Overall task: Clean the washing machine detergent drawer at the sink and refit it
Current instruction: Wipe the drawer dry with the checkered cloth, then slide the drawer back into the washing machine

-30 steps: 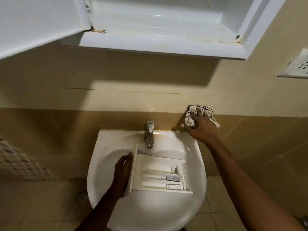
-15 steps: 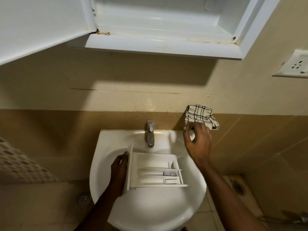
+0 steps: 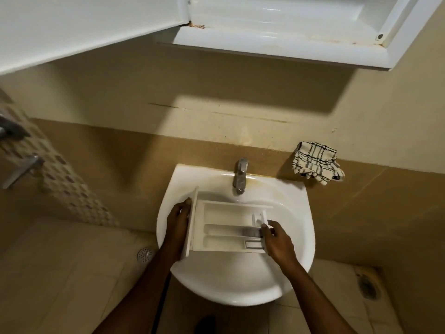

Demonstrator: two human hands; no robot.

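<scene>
Left hand [image 3: 177, 224] holds the detergent drawer [image 3: 228, 229] by its front panel, the fingers wrapped on the panel's outer face, and keeps the drawer above the bowl of the sink [image 3: 298, 213]. The drawer lies with its open side up, the front panel to the left and the compartments toward the right. Whether it rests on the basin or only hangs in the hands I cannot tell.

Behind it, at the middle, stands the tap [image 3: 240, 175]; no water is seen running from it, and the drawer looks dry, though this is hard to judge.

Right hand [image 3: 279, 242] is at the back end of the drawer, its fingers closed on that end near the small insert.

Farther right, the checked cloth [image 3: 316, 165] sits against the wall just above the sink's rim, apart from both hands.

I judge the task is in its early or middle part: the drawer is already at the sink, but rinsing and wiping seem not yet done, and the refitting is wholly left.
</scene>
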